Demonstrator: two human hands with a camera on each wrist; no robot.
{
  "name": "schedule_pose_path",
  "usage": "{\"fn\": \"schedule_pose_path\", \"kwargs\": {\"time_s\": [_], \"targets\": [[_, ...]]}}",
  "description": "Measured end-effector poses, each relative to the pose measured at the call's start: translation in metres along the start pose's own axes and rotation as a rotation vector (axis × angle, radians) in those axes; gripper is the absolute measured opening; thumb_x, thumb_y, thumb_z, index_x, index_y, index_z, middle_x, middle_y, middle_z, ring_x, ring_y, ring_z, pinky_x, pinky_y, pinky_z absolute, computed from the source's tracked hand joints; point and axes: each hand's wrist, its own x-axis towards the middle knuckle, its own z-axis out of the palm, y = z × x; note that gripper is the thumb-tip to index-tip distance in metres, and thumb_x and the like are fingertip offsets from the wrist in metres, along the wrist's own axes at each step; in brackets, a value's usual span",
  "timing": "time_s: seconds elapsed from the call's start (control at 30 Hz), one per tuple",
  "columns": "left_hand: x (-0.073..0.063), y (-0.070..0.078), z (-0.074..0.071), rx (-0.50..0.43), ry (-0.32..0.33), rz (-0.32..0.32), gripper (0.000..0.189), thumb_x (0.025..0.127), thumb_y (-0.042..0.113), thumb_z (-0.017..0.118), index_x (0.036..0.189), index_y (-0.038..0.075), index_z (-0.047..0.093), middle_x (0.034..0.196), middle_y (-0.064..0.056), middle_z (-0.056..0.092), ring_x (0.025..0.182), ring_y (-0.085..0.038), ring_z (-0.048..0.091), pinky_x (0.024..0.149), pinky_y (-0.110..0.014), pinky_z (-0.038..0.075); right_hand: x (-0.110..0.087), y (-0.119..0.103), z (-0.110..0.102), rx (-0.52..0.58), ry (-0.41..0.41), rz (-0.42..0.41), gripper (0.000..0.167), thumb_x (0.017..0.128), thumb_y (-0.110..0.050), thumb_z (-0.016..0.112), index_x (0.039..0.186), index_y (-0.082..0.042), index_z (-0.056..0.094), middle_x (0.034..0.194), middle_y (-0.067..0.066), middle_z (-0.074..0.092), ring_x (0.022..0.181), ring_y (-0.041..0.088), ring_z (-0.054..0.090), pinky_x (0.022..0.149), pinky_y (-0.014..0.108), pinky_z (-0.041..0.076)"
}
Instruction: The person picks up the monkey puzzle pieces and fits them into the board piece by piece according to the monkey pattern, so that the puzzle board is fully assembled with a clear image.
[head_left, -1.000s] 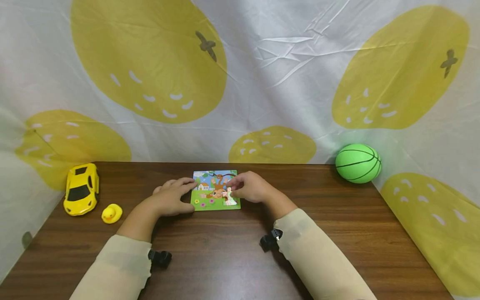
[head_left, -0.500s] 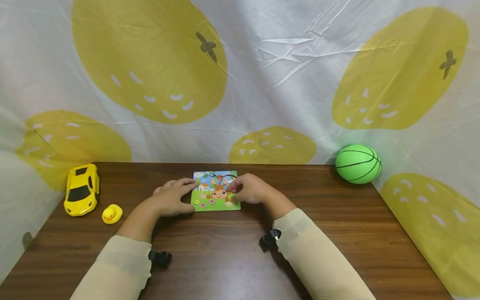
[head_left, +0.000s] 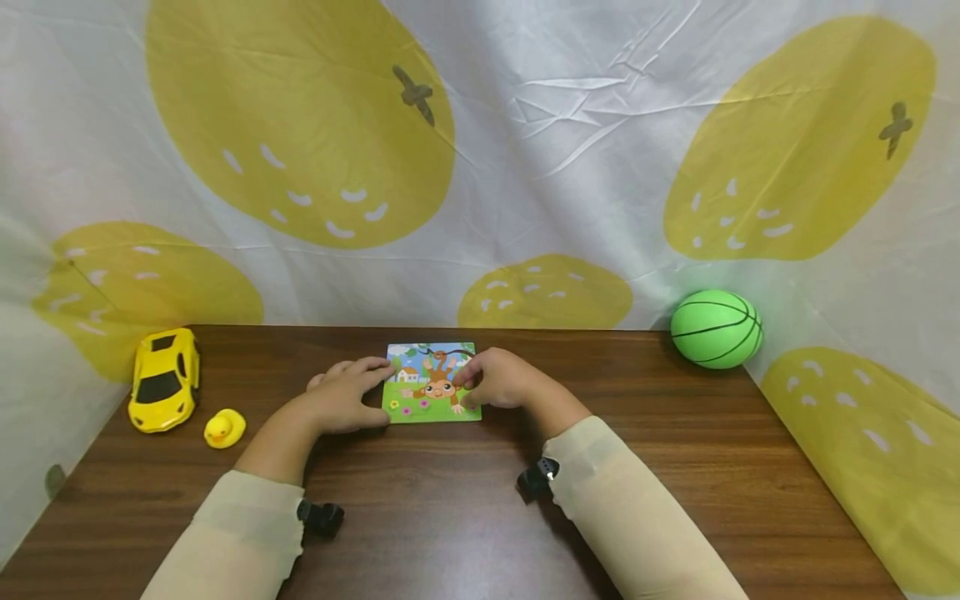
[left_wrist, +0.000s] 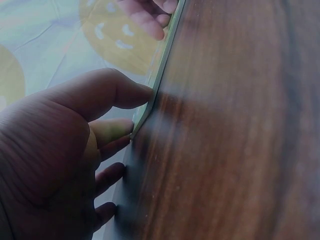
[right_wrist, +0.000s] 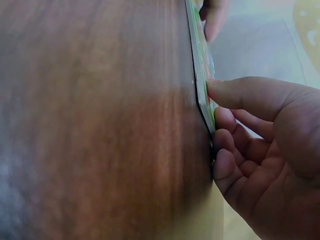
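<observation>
The puzzle (head_left: 431,382) lay flat on the table (head_left: 450,500), thin, light and probably stiff, with the left hand (head_left: 347,396) bracing its edge and right hand (head_left: 498,379) fingertips pressing on its right part.

A dark wooden desk (head_left: 450,517) fills the lower frame. Behind and along both sides hangs a creased white cloth backdrop (head_left: 540,142) printed with large yellow fruit shapes, evenly lit.

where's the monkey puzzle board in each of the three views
Head: the puzzle board lies flat at table centre, between both hands.
Left wrist: edge-on, a thin pale strip at the thumb tip.
Right wrist: edge-on, a green strip above the thumb.
Shared landmark: the dark wooden table.
</observation>
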Motion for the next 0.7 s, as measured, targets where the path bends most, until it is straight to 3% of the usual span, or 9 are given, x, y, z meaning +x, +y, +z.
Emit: {"fn": "schedule_pose_path", "kwargs": {"time_s": [0.3, 0.5, 0.6, 0.7], "targets": [[0.001, -0.001, 0.001, 0.015, -0.012, -0.012, 0.091, 0.086, 0.045, 0.070, 0.168, 0.024, 0.038, 0.178, -0.003, 0.028, 0.162, -0.045, 0.022, 0.119, -0.078, 0.025, -0.004, 0.000, 0.001, -0.037, 0.007, -0.033, 0.025, 0.092, -0.018, 0.084, 0.117, -0.020, 0.082, 0.108, -0.003, 0.075, 0.104, 0.014, 0.066, 0.096, 0.036, 0.055], [0.000, -0.002, -0.002, 0.019, -0.005, 0.019, 0.087, 0.089, 0.046, 0.070, 0.167, 0.022, 0.040, 0.177, -0.005, 0.029, 0.160, -0.048, 0.026, 0.116, -0.079, 0.028, -0.006, 0.006, -0.001, -0.044, 0.018, -0.100, 0.027, 0.096, -0.022, 0.080, 0.123, -0.018, 0.081, 0.109, -0.003, 0.076, 0.101, 0.011, 0.066, 0.093, 0.035, 0.056], [-0.003, -0.001, -0.006, 0.006, 0.021, 0.035, 0.081, 0.094, 0.044, 0.069, 0.166, 0.020, 0.042, 0.176, -0.007, 0.031, 0.159, -0.050, 0.029, 0.116, -0.081, 0.029, -0.012, 0.008, -0.005, -0.008, 0.058, -0.125, 0.029, 0.100, -0.028, 0.076, 0.127, -0.016, 0.079, 0.113, -0.002, 0.079, 0.101, 0.012, 0.069, 0.091, 0.035, 0.057], [-0.008, 0.002, -0.013, -0.011, 0.092, 0.050, 0.074, 0.100, 0.044, 0.066, 0.165, 0.016, 0.044, 0.174, -0.010, 0.035, 0.157, -0.053, 0.033, 0.115, -0.084, 0.030, -0.021, 0.011, -0.014, 0.029, 0.148, -0.136, 0.032, 0.103, -0.033, 0.072, 0.129, -0.016, 0.078, 0.116, -0.002, 0.080, 0.105, 0.013, 0.070, 0.092, 0.038, 0.058]]}}
